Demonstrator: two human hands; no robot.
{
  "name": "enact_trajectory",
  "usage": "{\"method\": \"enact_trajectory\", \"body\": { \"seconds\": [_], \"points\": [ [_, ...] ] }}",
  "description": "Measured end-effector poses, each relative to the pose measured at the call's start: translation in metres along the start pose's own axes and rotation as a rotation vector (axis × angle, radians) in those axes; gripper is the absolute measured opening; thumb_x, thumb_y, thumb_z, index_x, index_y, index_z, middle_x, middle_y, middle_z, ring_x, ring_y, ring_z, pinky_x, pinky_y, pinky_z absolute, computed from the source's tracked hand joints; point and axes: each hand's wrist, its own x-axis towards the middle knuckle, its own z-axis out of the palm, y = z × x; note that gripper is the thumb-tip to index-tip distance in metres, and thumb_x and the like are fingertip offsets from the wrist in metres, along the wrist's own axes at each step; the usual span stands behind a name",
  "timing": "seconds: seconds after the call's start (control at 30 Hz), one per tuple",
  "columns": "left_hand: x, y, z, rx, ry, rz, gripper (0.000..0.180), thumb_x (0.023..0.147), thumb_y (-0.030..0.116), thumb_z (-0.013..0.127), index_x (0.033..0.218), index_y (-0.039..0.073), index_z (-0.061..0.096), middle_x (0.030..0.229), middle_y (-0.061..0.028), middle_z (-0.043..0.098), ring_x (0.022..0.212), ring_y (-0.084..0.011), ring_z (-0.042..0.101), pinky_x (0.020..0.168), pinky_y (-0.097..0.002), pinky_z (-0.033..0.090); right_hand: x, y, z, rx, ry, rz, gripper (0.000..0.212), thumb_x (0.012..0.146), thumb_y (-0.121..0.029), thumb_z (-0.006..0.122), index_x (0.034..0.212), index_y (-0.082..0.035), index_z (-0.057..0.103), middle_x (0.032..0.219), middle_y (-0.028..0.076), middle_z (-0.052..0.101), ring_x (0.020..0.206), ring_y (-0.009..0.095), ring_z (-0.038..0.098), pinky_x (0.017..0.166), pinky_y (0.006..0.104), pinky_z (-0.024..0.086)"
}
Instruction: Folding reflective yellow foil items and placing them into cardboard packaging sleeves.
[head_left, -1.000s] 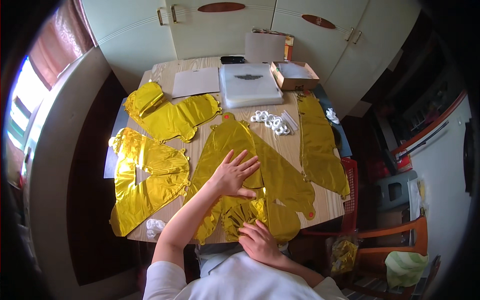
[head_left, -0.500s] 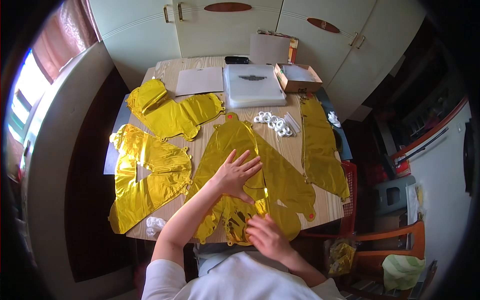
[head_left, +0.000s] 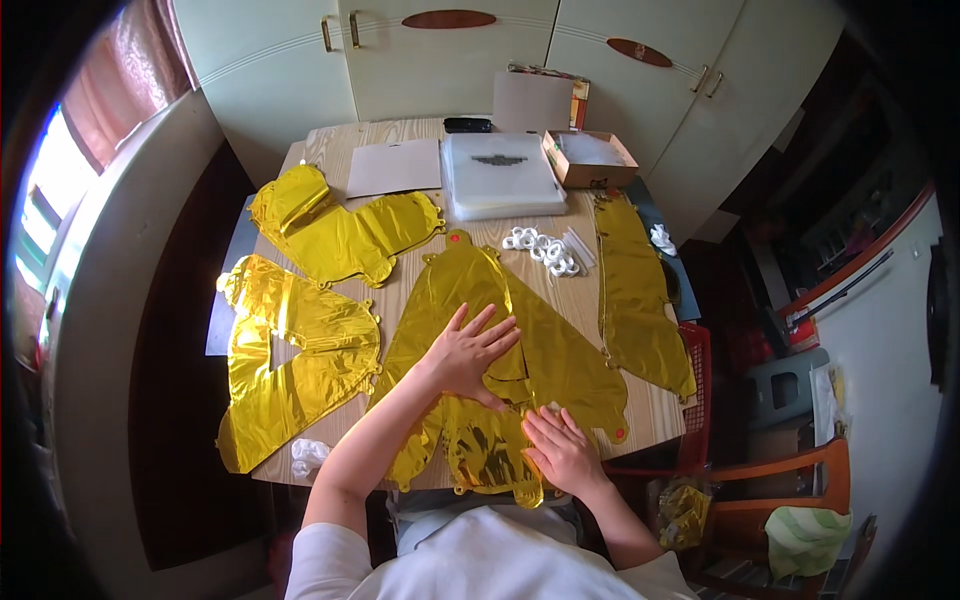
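Gold foil balloons lie flat in front of me, one large letter-shaped foil balloon partly overlapped by other foil. My left hand rests on this foil with fingers spread. Beside it, nearer the table edge, my right hand lies palm down on the lower part of the foil, fingers stretched. A narrow gold strip hangs just left of the right hand, over the front edge. Another foil balloon lies at the far left, a creased one at the near left, and a long one at the right.
White ribbon-like rings sit beside clear straws. Behind them are a stack of clear bags, a cardboard sheet, a black case and an open box. A crumpled white wad lies near left; a wooden chair stands right.
My right hand has moved up and to the right and now lies flat on the foil. A gold strip now shows below it. My left hand has stayed in place.
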Motion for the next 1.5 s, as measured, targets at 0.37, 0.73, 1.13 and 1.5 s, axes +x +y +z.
{"method": "enact_trajectory", "body": {
  "seconds": [0.37, 0.73, 1.13, 1.5],
  "points": [
    [0.0, 0.001, -0.003, 0.012, -0.024, -0.003, 0.124, 0.056, 0.083, 0.064, 0.153, 0.017, 0.025, 0.159, -0.0055, 0.024, 0.148, -0.0331, 0.015, 0.118, -0.058, 0.011, 0.007, 0.004, -0.006, -0.07, -0.141, 0.015, 0.053, 0.087, -0.046, 0.063, 0.133, -0.021, 0.058, 0.147, 0.008, 0.045, 0.137, 0.039, 0.036, 0.11, 0.0565, 0.031],
    [0.0, 0.003, -0.003, 0.068, -0.046, -0.001, 0.122, 0.059, 0.085, 0.061, 0.154, 0.018, 0.024, 0.159, -0.0066, 0.023, 0.148, -0.0335, 0.014, 0.118, -0.0575, 0.01, 0.028, 0.019, -0.017, -0.206, -0.401, 0.031, 0.097, 0.072, -0.079, 0.054, 0.151, -0.027, 0.033, 0.157, 0.007, 0.029, 0.144, 0.042, 0.019, 0.114, 0.0607, 0.018],
    [-0.001, 0.01, 0.013, 0.147, -0.021, 0.182, 0.104, 0.075, 0.075, 0.054, 0.153, 0.012, 0.026, 0.158, -0.0154, 0.024, 0.146, -0.0328, 0.021, 0.117, -0.0542, 0.016, 0.024, 0.019, -0.012, -0.183, -0.386, 0.046, 0.104, 0.065, -0.083, 0.055, 0.15, -0.026, 0.034, 0.159, 0.005, 0.024, 0.146, 0.042, 0.014, 0.116, 0.0606, 0.012],
    [-0.009, 0.012, 0.006, 0.069, 0.03, 0.184, 0.113, 0.067, 0.084, 0.054, 0.153, 0.016, 0.026, 0.158, -0.0175, 0.023, 0.147, -0.0346, 0.019, 0.118, -0.0545, 0.012, 0.024, 0.017, -0.019, -0.2, -0.343, -0.022, 0.097, 0.072, -0.078, 0.055, 0.149, -0.021, 0.038, 0.156, 0.01, 0.029, 0.145, 0.041, 0.019, 0.114, 0.0616, 0.016]
  ]
}}
